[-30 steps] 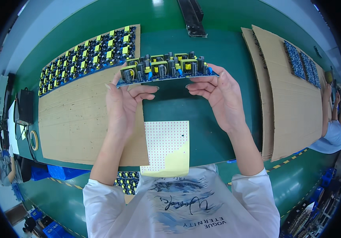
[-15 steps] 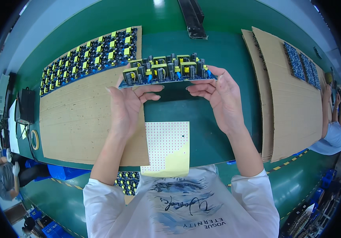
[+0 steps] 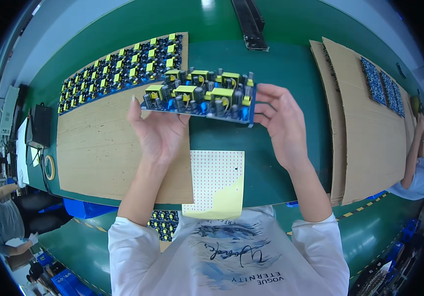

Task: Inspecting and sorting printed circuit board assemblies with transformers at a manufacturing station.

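I hold a blue circuit board panel (image 3: 199, 94) with yellow transformers and dark capacitors above the green table (image 3: 291, 59), component side up. My left hand (image 3: 158, 129) supports its left end from below. My right hand (image 3: 282, 123) grips its right end. Below the panel, a white sheet of small red dot stickers (image 3: 218, 177) with a yellow backing corner lies on the table in front of me.
A large cardboard sheet (image 3: 103, 148) at left carries rows of similar boards (image 3: 118, 71) along its far edge. More cardboard sheets (image 3: 369, 128) with boards lie at right, where another person (image 3: 419, 167) works. A black bar (image 3: 250, 22) lies at the far edge. Tape roll (image 3: 49, 167) at left.
The panel has been lifted and tilted so its component side faces up more, and it shifted slightly to the right. Both hands keep hold of its ends.
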The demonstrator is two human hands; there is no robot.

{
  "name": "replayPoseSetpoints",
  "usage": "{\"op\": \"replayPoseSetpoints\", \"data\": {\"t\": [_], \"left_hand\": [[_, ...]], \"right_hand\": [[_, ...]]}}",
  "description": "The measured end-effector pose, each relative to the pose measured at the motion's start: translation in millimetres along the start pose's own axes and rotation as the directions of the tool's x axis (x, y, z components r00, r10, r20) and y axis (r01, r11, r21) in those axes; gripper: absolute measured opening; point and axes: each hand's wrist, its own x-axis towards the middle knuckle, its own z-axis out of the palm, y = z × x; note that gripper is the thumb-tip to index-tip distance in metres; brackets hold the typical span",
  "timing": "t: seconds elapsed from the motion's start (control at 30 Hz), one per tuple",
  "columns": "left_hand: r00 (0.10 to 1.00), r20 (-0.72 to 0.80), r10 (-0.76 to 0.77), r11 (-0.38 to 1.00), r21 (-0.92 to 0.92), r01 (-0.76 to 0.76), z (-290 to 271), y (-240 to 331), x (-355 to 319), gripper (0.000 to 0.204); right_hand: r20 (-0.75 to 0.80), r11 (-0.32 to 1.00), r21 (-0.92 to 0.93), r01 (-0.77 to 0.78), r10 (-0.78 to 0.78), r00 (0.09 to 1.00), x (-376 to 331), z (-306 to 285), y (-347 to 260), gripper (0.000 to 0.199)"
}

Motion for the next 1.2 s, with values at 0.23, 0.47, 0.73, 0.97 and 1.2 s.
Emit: {"op": "replayPoseSetpoints", "data": {"t": [0.23,0.47,0.73,0.97,1.2], "left_hand": [[0.962,-0.145,-0.231,0.924,0.276,0.264,13,-12,2,0.078],[0.886,-0.192,-0.422,0.861,0.22,0.458,7,-13,2,0.081],[0.951,-0.304,-0.064,0.626,0.73,0.275,6,-13,7,0.073],[0.985,-0.153,0.075,0.515,0.852,0.093,12,-19,4,0.057],[0.975,-0.222,-0.016,0.561,0.805,0.193,12,-19,1,0.043]], "right_hand": [[0.165,0.894,0.266,-0.362,0.328,0.93,-3,6,-4,0.048],[0.308,0.805,0.292,-0.516,0.432,0.848,-2,6,1,0.053],[0.315,0.785,0.399,-0.474,0.369,0.875,-3,3,3,0.053],[-0.014,0.935,0.296,-0.196,0.209,0.978,-2,12,4,0.055],[-0.032,0.936,0.284,-0.209,0.228,0.973,-1,7,7,0.046]]}}
